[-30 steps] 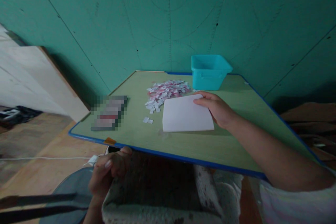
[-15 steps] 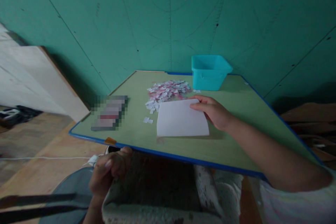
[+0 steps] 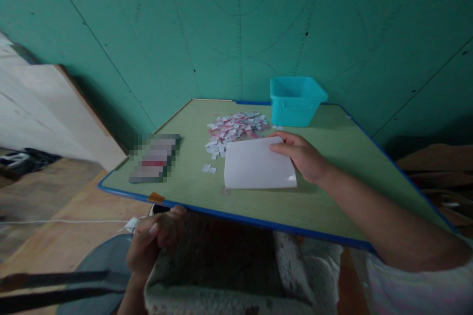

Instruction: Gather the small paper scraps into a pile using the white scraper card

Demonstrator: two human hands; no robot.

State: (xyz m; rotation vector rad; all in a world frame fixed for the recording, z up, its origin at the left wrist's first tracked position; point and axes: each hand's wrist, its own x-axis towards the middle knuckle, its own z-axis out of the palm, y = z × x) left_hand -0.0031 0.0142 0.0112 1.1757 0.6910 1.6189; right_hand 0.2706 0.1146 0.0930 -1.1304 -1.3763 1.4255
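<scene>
My right hand [image 3: 299, 155] grips a white sheet of paper [image 3: 258, 165] by its upper right corner, thumb on top. The sheet is held over the table and bows slightly, with a shine at its lower right corner. Just behind it lies a heap of small white and pink paper pieces [image 3: 238, 125], partly covered by the sheet. A few loose pieces [image 3: 209, 168] lie to the left of the sheet. Low at the table's front edge, my left hand [image 3: 157, 236] is closed with its fingers curled; what it holds, if anything, is hidden.
A turquoise plastic bin [image 3: 295, 108] stands at the back of the pale green table [image 3: 332, 197], which has blue edging. At the left lies a blurred-out flat rectangular object [image 3: 155, 157]. A green wall [image 3: 236, 24] rises behind, and a grey round stool [image 3: 99, 266] is at lower left.
The white sheet has shifted slightly to the right and up, its near edge tilting so that it shines. My left hand has stayed in place.
</scene>
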